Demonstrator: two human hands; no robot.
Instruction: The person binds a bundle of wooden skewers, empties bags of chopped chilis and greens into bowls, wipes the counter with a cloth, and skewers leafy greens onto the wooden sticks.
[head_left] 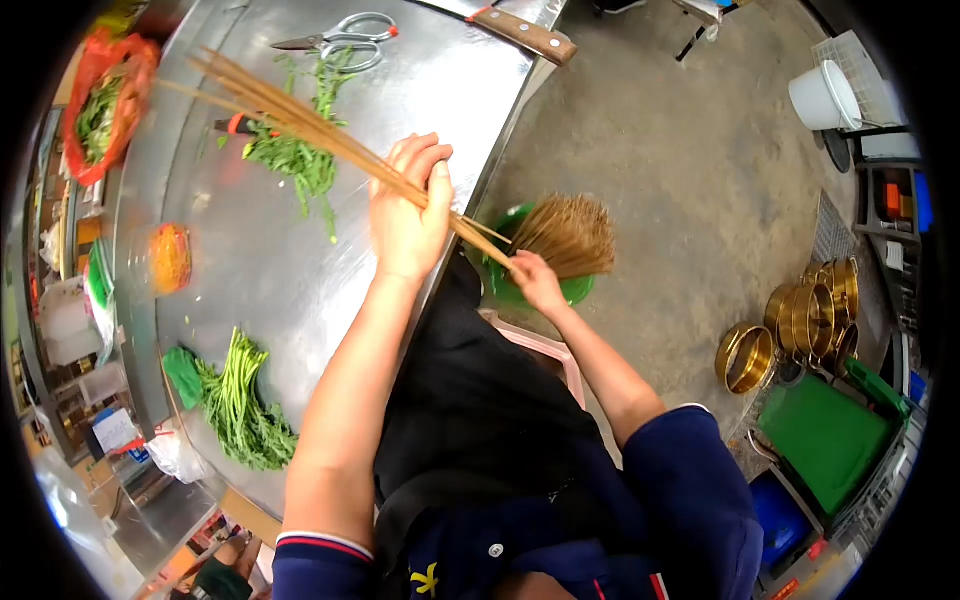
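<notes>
A bundle of long bamboo skewers (315,130) slants over the metal table, its far ends fanned slightly apart. My left hand (410,215) is closed round the middle of the bundle, thumb laid along it. Near the table's edge, my right hand (540,282) grips the lower ends of the skewers. Just behind that hand, a thick mass of skewers (565,235) stands in a green tub (575,290) on the floor side. Loose leafy greens (295,165) lie under and beside the held bundle. Scissors (345,42) rest on the table beyond it.
A wooden-handled knife (525,35) lies at the table's far edge, its handle sticking out. A bunch of greens (250,410) is on the metal table (260,280), with a red bag (108,105) at the left. Brass-coloured pots (805,315) and a green lid (825,435) are at right.
</notes>
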